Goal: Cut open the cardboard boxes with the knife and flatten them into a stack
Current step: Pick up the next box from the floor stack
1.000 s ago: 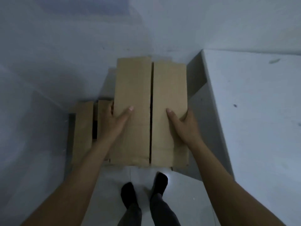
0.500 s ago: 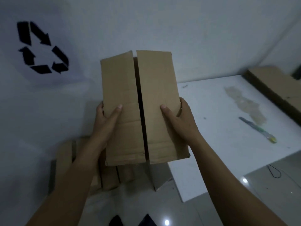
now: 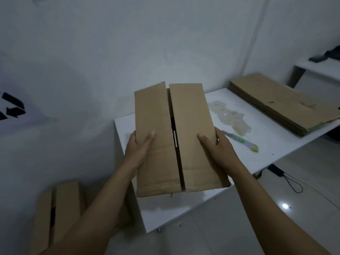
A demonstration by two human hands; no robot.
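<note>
both hands (image 3: 141, 148) (image 3: 219, 150) gripped the cardboard box (image 3: 174, 137) by its sides; light, stiff, likely empty, flaps loose.

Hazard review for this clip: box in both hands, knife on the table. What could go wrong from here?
1. The knife lies on the table just right of the box, by the right hand; setting the box down could cover it or knock it off the near edge.
2. The left hand and right hand grip only the box's sides, and its top flaps stand apart, so it might buckle or slip.
</note>
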